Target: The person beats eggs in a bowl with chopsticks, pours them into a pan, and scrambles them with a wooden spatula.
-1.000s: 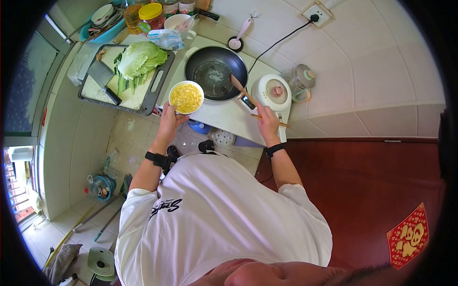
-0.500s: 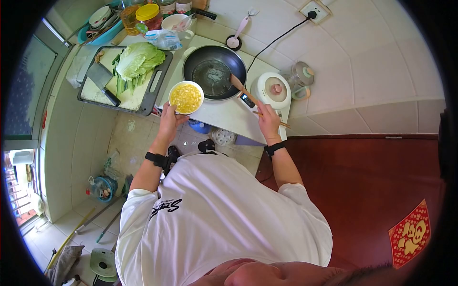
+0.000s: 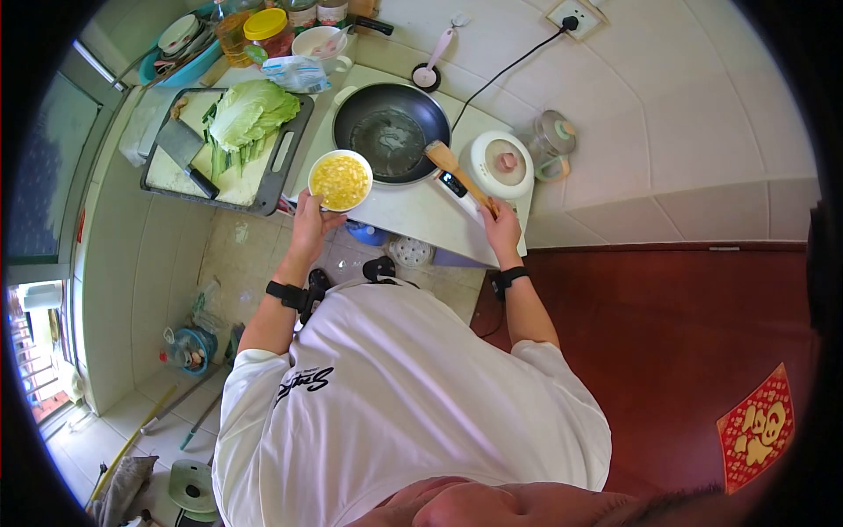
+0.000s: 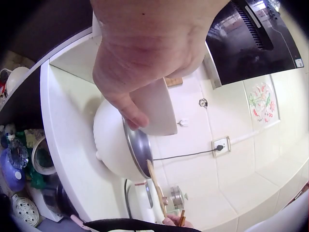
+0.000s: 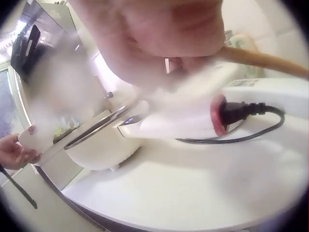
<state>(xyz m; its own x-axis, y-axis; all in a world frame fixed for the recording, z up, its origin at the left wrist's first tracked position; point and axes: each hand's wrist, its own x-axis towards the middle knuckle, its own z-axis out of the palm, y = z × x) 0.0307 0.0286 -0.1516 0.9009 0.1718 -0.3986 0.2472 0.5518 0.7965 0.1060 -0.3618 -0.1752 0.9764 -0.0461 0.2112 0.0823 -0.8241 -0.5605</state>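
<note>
In the head view my left hand [image 3: 312, 224] grips a white bowl [image 3: 315, 198] of yellow beaten egg [image 3: 341, 180], held at the near left edge of the electric frying pan [image 3: 351, 117]. A thin layer of clear liquid [image 3: 386, 140] lies on the pan's dark bottom. My right hand [image 3: 503, 230] holds a wooden spatula [image 3: 452, 167], its blade over the pan's right rim, near the pan's white handle [image 3: 463, 195]. Chopsticks [image 4: 182, 218] stick out of the same hand in the left wrist view. The left wrist view shows the bowl [image 4: 157, 108] tilted, my thumb against its side.
A cutting board [image 3: 285, 154] with Chinese cabbage [image 3: 255, 114] and a cleaver [image 3: 183, 142] lies left of the pan. To the right stand a white lidded pot [image 3: 500, 167] and a glass jug [image 3: 551, 145]. A power cord [image 3: 509, 70] runs to the wall socket [image 3: 575, 19].
My right hand has drawn back a little to the right and turned the spatula, so its blade has come from inside the pan to the rim. The left hand and bowl stay nearly still.
</note>
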